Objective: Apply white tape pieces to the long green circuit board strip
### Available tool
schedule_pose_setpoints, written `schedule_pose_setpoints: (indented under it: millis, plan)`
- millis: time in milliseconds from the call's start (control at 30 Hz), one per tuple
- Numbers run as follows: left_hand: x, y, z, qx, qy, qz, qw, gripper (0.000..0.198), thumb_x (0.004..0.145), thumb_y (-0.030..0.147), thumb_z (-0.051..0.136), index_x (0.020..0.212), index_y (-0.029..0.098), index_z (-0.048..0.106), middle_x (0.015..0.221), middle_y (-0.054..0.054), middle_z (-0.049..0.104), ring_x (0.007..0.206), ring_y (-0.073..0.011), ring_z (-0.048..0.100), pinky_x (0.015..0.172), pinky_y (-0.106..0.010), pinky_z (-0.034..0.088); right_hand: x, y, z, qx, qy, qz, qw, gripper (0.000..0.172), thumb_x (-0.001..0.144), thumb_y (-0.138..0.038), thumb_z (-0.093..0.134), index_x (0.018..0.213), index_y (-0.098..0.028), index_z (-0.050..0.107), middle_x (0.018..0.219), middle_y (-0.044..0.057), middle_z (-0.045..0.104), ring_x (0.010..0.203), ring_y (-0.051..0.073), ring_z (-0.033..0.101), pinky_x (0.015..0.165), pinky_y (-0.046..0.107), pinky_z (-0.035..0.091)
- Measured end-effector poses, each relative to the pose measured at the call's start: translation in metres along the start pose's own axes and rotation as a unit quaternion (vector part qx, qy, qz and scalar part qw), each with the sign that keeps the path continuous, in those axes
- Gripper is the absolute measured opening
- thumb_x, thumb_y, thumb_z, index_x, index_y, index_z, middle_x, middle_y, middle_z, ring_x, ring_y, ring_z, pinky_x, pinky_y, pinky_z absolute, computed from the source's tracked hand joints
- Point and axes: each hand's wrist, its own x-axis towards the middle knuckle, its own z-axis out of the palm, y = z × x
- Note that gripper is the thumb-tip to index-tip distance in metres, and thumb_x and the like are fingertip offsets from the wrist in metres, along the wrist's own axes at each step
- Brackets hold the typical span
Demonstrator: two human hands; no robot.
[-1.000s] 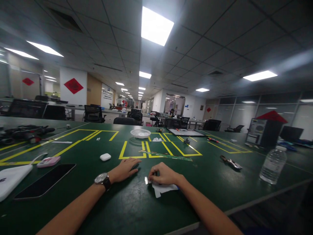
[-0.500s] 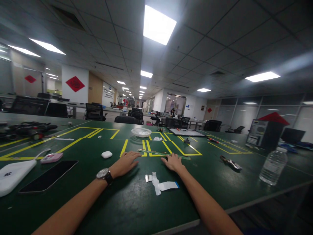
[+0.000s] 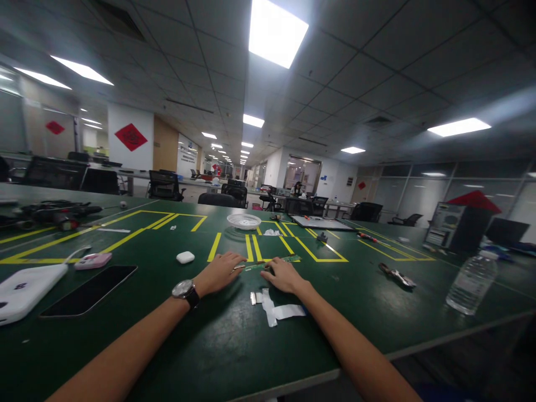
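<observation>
A long, thin green circuit board strip (image 3: pixel 254 267) lies low at the table, slanting slightly up to the right. My left hand (image 3: pixel 220 273), below a wristwatch (image 3: pixel 184 289), has its bent fingers closed at the strip's left end. Over the middle of the strip, my right hand (image 3: pixel 282 274) curls its fingers and thumb around it, hiding part of the board. The strip's right end shows beyond the knuckles. Nearer to me, between the forearms, lies a white flat ribbon cable (image 3: pixel 288 311) with a pale cross piece and a silvery connector end.
On the green table (image 3: pixel 201 357) are a white earbud case (image 3: pixel 185 257), a phone (image 3: pixel 90 290), a white power bank (image 3: pixel 29 290) and a white basket (image 3: pixel 243 222). To the right are a multi-tool (image 3: pixel 397 277), a water bottle (image 3: pixel 472 283) and a computer tower (image 3: pixel 456 228).
My right hand has moved left, closer to my left hand. The circuit board strip has shifted left and turned, its left end now nearer to me. The view has tilted slightly.
</observation>
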Motion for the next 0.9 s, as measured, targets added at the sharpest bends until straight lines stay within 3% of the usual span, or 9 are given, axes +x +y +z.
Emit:
schedule_pose_setpoints:
  millis: [100,200,300,433,600,767,900]
  plan:
    - [-0.001,0.000,-0.002,0.005,-0.004,-0.004,1.000,0.035,0.098,0.033,0.042,0.126,0.019,0.058,0.128,-0.010,0.059,0.118,-0.0288,0.051,0.098,-0.043,0.039,0.003,0.011,0.003,-0.011,0.016,0.099,0.995,0.069,0.092,-0.068,0.028,0.134,-0.021,0.054,0.134,0.017,0.052,0.128,0.032,0.044,0.106,0.051,0.027]
    - [-0.001,0.002,-0.003,0.012,-0.009,-0.004,1.000,0.034,0.098,0.032,0.042,0.125,0.020,0.058,0.127,-0.010,0.060,0.117,-0.0287,0.052,0.097,-0.043,0.039,0.004,0.019,0.005,0.000,-0.042,0.129,0.991,0.076,0.089,-0.074,0.024,0.142,-0.024,0.046,0.145,0.018,0.043,0.135,0.036,0.036,0.107,0.059,0.023]
    - [0.000,0.003,-0.003,0.016,-0.006,0.004,1.000,0.034,0.097,0.032,0.044,0.126,0.021,0.057,0.128,-0.010,0.059,0.118,-0.0286,0.051,0.097,-0.043,0.039,0.003,0.017,0.003,0.029,-0.075,0.072,0.994,0.076,0.090,-0.073,0.022,0.143,-0.024,0.044,0.147,0.017,0.041,0.136,0.036,0.035,0.107,0.059,0.024]
    - [0.001,0.003,0.002,0.010,-0.006,0.013,1.000,0.034,0.097,0.034,0.045,0.126,0.022,0.057,0.130,-0.009,0.058,0.121,-0.0286,0.050,0.097,-0.042,0.038,-0.002,-0.003,-0.002,0.070,-0.090,-0.070,0.991,0.069,0.094,-0.067,0.024,0.142,-0.023,0.046,0.149,0.013,0.040,0.135,0.031,0.038,0.110,0.049,0.028]
    - [-0.001,0.000,0.011,-0.021,-0.062,0.065,0.996,0.037,0.099,0.043,0.043,0.130,0.026,0.054,0.133,-0.007,0.057,0.122,-0.0269,0.051,0.101,-0.040,0.037,-0.014,-0.029,-0.012,0.114,-0.105,-0.226,0.962,0.052,0.097,-0.052,0.037,0.139,-0.024,0.050,0.148,0.010,0.042,0.133,0.026,0.042,0.111,0.039,0.030]
    - [-0.006,-0.002,0.012,-0.031,-0.131,0.044,0.990,0.044,0.097,0.037,0.046,0.140,0.027,0.044,0.145,-0.007,0.047,0.133,-0.0281,0.042,0.104,-0.045,0.035,-0.027,-0.030,-0.024,0.148,-0.060,-0.252,0.954,0.048,0.086,-0.041,0.063,0.129,-0.019,0.058,0.135,0.012,0.053,0.123,0.024,0.050,0.106,0.035,0.036]
    - [-0.008,-0.001,0.010,-0.029,-0.162,0.034,0.986,0.045,0.096,0.035,0.045,0.140,0.027,0.044,0.148,-0.007,0.044,0.136,-0.0296,0.038,0.105,-0.049,0.032,-0.033,-0.023,-0.023,0.166,-0.053,-0.261,0.950,0.039,0.079,-0.032,0.070,0.116,-0.020,0.065,0.117,0.008,0.062,0.109,0.021,0.057,0.098,0.032,0.041]
